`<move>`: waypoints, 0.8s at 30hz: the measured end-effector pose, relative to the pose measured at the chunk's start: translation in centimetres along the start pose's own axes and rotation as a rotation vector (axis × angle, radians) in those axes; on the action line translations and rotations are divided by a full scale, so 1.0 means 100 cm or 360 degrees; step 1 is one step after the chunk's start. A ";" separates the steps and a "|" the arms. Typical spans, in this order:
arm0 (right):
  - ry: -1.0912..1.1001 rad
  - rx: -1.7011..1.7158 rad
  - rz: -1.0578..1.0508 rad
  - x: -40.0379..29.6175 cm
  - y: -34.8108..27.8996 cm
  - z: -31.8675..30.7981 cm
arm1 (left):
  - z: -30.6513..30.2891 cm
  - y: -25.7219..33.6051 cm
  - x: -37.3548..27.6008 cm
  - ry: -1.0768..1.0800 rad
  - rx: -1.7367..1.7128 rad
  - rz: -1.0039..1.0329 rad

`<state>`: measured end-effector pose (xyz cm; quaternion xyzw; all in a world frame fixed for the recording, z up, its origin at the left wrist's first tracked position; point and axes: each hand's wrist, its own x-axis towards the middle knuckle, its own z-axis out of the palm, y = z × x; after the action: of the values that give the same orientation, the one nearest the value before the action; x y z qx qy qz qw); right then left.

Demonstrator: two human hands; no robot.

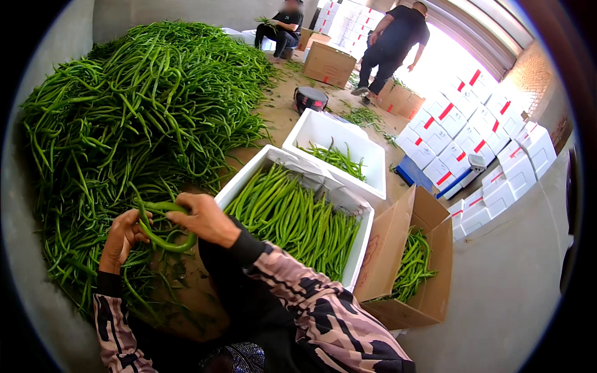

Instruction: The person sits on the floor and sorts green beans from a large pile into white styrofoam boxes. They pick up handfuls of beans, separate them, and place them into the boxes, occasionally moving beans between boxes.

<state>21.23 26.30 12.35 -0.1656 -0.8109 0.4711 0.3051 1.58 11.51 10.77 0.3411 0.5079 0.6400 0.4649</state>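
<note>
Between my hands is a curved green chili pepper (169,244), beside the lower edge of a large heap of long green peppers (140,102). My left hand (123,238) has its fingers around the left end of the curved pepper. Thumb and fingers of my right hand (205,217) are closed on green peppers at the upper right; how many is hard to tell. Just right of my right hand stands a white foam box (365,242) lined with thin sheet, holding long peppers laid side by side in rows.
A second foam box (298,140) holds fewer peppers. An open cardboard box (431,284) with peppers stands at right. Beyond are a round black container (310,99), a cardboard box (329,63), stacked foam boxes (466,121), a seated person (284,25) and a walking person (396,42).
</note>
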 end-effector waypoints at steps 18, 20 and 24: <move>0.0408 -0.0233 0.0382 -0.145 0.011 -0.109 | 0.073 -0.070 0.019 -0.0340 0.1193 0.0063; 0.0134 -0.0218 0.0230 -0.131 -0.002 -0.078 | 0.076 -0.086 0.012 -0.0256 0.1386 0.0136; -0.0097 -0.0144 0.0108 -0.116 0.008 -0.035 | 0.070 -0.090 -0.001 -0.0112 0.1326 0.0031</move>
<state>32.30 22.50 9.01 -0.1923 -0.8341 0.4489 0.2565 10.17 14.18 3.86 0.5264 0.7040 0.3721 0.2980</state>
